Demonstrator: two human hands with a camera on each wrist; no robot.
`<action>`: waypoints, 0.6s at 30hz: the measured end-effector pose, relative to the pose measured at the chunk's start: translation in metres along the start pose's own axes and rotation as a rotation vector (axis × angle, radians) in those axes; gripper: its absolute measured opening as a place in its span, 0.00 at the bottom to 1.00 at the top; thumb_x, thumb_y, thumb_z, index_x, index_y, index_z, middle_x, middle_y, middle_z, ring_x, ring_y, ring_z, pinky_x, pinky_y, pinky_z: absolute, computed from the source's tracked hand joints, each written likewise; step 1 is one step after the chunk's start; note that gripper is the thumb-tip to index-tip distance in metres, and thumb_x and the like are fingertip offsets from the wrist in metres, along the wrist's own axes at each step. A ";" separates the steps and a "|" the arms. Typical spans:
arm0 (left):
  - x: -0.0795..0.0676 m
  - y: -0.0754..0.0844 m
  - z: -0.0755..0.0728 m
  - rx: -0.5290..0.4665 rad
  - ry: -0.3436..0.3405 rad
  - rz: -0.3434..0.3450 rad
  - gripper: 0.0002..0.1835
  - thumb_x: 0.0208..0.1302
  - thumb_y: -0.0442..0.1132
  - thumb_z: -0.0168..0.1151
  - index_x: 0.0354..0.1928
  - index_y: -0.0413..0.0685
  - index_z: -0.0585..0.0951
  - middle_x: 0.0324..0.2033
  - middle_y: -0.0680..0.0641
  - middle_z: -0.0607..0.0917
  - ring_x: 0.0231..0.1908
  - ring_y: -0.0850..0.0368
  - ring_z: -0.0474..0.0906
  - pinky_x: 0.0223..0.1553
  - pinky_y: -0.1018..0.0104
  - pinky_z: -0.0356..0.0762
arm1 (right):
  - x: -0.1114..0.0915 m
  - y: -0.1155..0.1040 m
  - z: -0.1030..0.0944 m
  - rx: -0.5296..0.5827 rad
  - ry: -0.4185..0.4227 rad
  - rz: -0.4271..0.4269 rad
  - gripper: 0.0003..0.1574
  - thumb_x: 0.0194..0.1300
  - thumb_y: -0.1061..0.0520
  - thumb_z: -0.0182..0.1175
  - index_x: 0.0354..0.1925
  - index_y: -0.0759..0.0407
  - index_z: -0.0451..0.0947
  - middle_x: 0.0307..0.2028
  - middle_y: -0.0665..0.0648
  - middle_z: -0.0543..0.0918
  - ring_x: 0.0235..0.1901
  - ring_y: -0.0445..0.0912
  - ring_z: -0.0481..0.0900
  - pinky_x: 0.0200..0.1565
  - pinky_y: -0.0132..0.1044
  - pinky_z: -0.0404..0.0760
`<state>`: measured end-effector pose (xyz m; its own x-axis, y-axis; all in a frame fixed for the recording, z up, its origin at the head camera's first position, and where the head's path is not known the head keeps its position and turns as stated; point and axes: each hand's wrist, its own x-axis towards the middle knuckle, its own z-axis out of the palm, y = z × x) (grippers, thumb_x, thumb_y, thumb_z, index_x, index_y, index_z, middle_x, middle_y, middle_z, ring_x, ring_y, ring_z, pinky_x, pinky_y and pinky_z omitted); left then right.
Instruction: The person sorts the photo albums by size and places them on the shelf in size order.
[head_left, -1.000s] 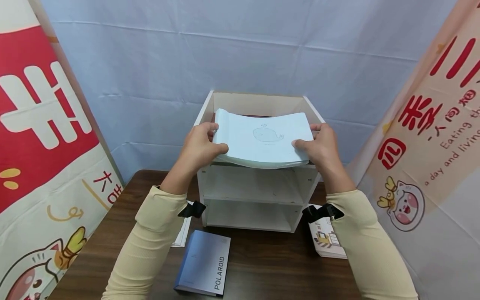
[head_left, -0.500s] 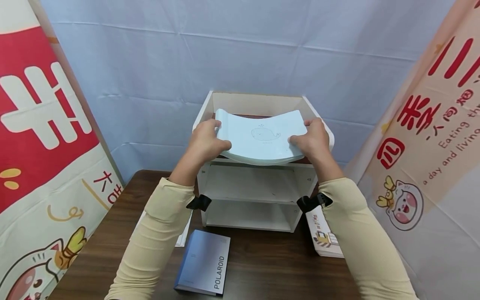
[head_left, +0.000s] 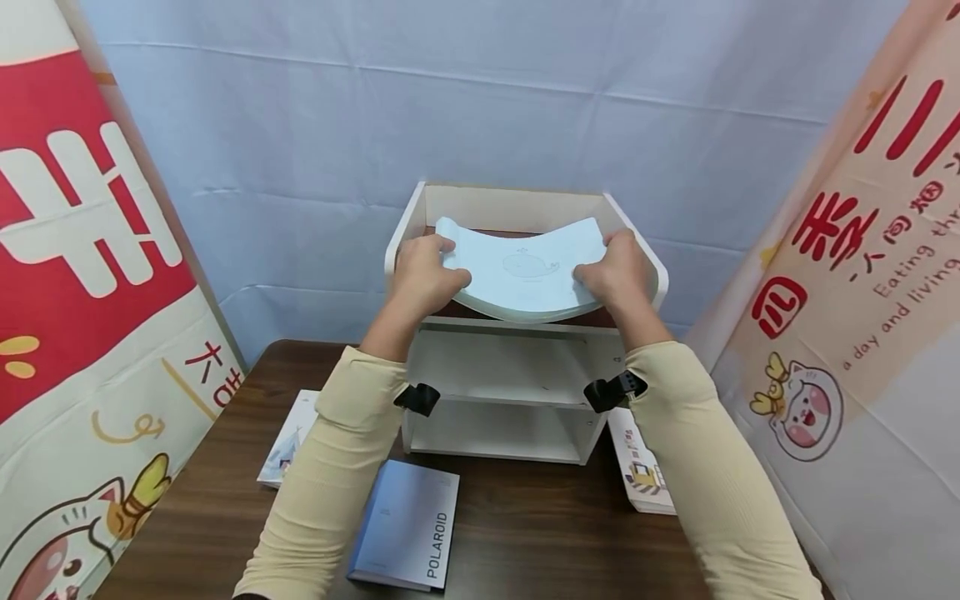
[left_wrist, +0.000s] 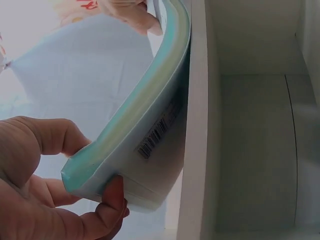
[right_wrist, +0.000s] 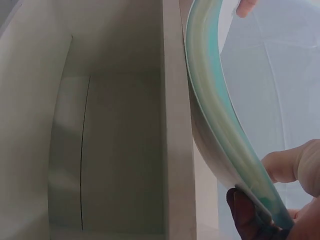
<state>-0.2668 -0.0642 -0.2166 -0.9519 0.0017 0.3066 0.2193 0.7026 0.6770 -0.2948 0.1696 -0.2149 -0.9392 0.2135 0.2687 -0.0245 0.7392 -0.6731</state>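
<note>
Between my two hands is a pale blue soft-cover notebook [head_left: 521, 287] with a small whale drawing on its cover. It bows downward in the middle, above the top tier of a white desktop shelf [head_left: 517, 207]. My left hand [head_left: 427, 279] pinches its left end, thumb on the cover and fingers below. The right hand [head_left: 621, 271] grips the other end the same way. In the left wrist view, a barcode [left_wrist: 154, 137] shows on the underside of the bent notebook. From the right wrist, its page edges [right_wrist: 220, 95] curve close along the shelf's front edge [right_wrist: 179, 150].
A blue POLAROID binder [head_left: 408, 525] lies on the dark wooden table [head_left: 525, 533] in front of the shelf. A white book [head_left: 288, 437] lies to the left, another illustrated book [head_left: 640, 467] to the right. Printed banners [head_left: 802, 400] flank both sides; a pale curtain [head_left: 480, 100] hangs behind.
Both hands have come closer together and slightly farther back over the shelf. The notebook bows more deeply, and more of the shelf's front edge and dark top surface shows beneath it.
</note>
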 end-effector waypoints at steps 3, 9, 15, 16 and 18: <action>0.005 -0.001 0.003 0.027 -0.003 -0.001 0.25 0.51 0.35 0.59 0.55 0.38 0.77 0.52 0.42 0.77 0.53 0.50 0.68 0.49 0.61 0.69 | 0.003 -0.001 0.001 -0.015 0.002 -0.017 0.35 0.51 0.63 0.58 0.56 0.73 0.59 0.50 0.70 0.70 0.48 0.57 0.66 0.51 0.48 0.67; 0.010 -0.006 0.007 0.008 -0.043 -0.026 0.24 0.51 0.35 0.61 0.54 0.39 0.77 0.51 0.43 0.77 0.48 0.52 0.70 0.44 0.62 0.71 | 0.009 0.000 0.002 -0.109 -0.011 -0.041 0.25 0.51 0.65 0.59 0.48 0.74 0.68 0.42 0.67 0.73 0.40 0.55 0.67 0.44 0.47 0.71; 0.013 -0.009 0.010 -0.006 -0.060 -0.013 0.23 0.51 0.34 0.61 0.53 0.39 0.78 0.50 0.43 0.78 0.44 0.51 0.71 0.41 0.61 0.71 | 0.013 0.002 0.003 -0.179 -0.033 -0.031 0.19 0.52 0.63 0.63 0.40 0.73 0.71 0.35 0.64 0.73 0.35 0.54 0.67 0.38 0.45 0.71; 0.014 -0.009 0.010 0.001 -0.059 -0.010 0.23 0.51 0.34 0.61 0.53 0.38 0.78 0.49 0.43 0.78 0.45 0.51 0.71 0.41 0.61 0.71 | 0.014 0.002 0.003 -0.184 -0.036 -0.031 0.19 0.52 0.62 0.63 0.40 0.73 0.72 0.35 0.64 0.73 0.35 0.54 0.67 0.39 0.45 0.71; 0.015 -0.009 0.010 0.029 -0.066 -0.008 0.23 0.51 0.34 0.61 0.52 0.38 0.78 0.49 0.43 0.79 0.47 0.50 0.71 0.42 0.61 0.71 | 0.015 0.002 0.004 -0.192 -0.041 -0.026 0.19 0.52 0.61 0.64 0.39 0.73 0.72 0.35 0.64 0.73 0.35 0.54 0.66 0.39 0.45 0.71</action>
<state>-0.2852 -0.0633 -0.2249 -0.9658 0.0421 0.2559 0.2062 0.7231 0.6592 -0.3099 0.1715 -0.2147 -0.9524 0.1695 0.2535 0.0131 0.8532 -0.5214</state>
